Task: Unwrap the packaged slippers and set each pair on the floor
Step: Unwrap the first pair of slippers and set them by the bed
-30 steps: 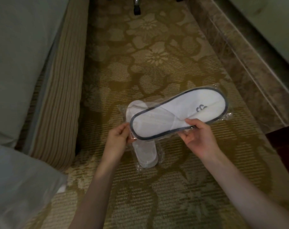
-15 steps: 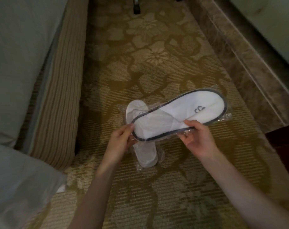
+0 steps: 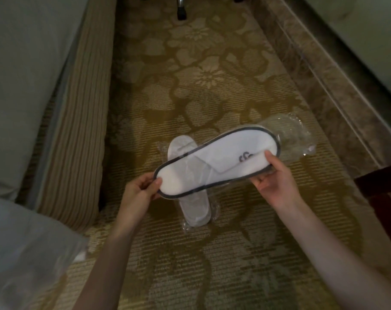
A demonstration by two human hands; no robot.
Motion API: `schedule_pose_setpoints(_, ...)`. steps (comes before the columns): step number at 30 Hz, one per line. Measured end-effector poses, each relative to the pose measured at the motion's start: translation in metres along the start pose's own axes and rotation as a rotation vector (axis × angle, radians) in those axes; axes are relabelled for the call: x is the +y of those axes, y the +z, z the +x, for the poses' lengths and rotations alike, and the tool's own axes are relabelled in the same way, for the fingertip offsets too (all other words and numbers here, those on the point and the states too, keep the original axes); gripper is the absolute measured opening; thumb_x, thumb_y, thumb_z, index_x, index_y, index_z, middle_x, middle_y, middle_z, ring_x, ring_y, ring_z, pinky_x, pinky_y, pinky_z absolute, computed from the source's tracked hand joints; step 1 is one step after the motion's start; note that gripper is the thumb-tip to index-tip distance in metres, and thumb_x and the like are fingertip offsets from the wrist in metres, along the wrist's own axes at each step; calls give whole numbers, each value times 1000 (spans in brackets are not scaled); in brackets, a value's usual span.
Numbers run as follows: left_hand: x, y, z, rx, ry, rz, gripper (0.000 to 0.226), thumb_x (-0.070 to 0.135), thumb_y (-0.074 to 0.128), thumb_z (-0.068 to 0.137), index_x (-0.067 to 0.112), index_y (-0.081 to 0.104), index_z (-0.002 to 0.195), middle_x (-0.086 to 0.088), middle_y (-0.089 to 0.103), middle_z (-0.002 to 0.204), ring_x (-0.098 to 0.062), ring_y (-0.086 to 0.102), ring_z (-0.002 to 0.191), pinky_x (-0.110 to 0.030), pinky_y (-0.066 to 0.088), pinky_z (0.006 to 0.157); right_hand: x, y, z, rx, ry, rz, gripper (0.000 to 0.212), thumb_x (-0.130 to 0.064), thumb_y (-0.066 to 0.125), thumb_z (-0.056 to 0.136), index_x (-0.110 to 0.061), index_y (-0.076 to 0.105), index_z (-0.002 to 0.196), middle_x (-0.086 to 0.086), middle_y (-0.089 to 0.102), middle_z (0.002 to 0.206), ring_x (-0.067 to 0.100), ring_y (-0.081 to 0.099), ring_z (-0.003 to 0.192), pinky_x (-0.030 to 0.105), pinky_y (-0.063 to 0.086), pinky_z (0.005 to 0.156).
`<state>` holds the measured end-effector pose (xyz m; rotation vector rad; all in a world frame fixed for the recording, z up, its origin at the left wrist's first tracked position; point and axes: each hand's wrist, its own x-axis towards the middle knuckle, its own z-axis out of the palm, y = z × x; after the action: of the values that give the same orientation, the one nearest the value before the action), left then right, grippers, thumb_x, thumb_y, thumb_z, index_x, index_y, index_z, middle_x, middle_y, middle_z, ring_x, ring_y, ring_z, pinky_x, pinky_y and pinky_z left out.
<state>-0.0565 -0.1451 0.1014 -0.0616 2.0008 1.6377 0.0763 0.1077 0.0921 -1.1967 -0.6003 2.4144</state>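
Note:
A white slipper pair with dark trim (image 3: 217, 162) hangs above the carpet, partly out of its clear plastic wrapper (image 3: 290, 135). The wrapper trails loose past the toe end at the right. My left hand (image 3: 143, 189) pinches the heel end of the slippers. My right hand (image 3: 270, 173) grips the toe end together with the wrapper. Below them a second white slipper pair (image 3: 194, 209) lies on the floor inside its own clear wrapper, mostly hidden by the held pair.
A patterned gold carpet (image 3: 212, 70) covers the floor. A bed with a striped base (image 3: 78, 121) stands at the left. A marble skirting (image 3: 319, 81) runs along the right. Dark wooden furniture (image 3: 382, 186) juts in at the right. A chair caster (image 3: 181, 10) stands far ahead.
The slippers have slid left out of the wrapper, whose empty end now hangs past the toe. My left hand has shifted onto the bare heel.

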Motion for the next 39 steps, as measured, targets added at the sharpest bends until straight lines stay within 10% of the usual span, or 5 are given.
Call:
schedule_pose_setpoints(17,-30,-22,14,472,-253,-325,27,31,43,101,11,55,114,-12,59,115,-30,58,105,-49,48,97,-27,-48,28,357,-183,9,14,-9,54,96,-9,56,82,2,65,56,13,63,60,23,57,58)
schedule_pose_setpoints(22,-31,-9,15,612,-325,-394,47,31,38,103,5,37,142,-12,52,126,-25,53,102,-29,46,71,-27,-86,31,517,-188,101,18,-16,46,101,-11,55,86,5,65,70,15,65,77,26,57,78)
schedule_pose_setpoints(27,-18,25,6,536,-295,-568,42,20,38,104,1,34,140,-19,48,135,-29,55,112,-45,48,97,-24,-109,42,501,-12,-190,28,-37,47,99,-10,53,102,13,63,88,21,64,76,34,56,74)
schedule_pose_setpoints(33,-15,43,5,479,-234,-613,30,17,35,105,3,42,130,-19,54,125,-28,57,104,-44,48,94,18,-98,26,211,439,-638,50,-41,61,90,3,57,113,20,70,92,32,67,83,38,55,62)
schedule_pose_setpoints(39,-16,53,-5,366,-184,-573,25,18,34,105,7,47,123,-16,57,125,-27,59,106,-40,49,89,32,-34,11,-129,244,-593,43,-32,69,80,-12,57,116,13,72,106,27,70,98,35,57,75)
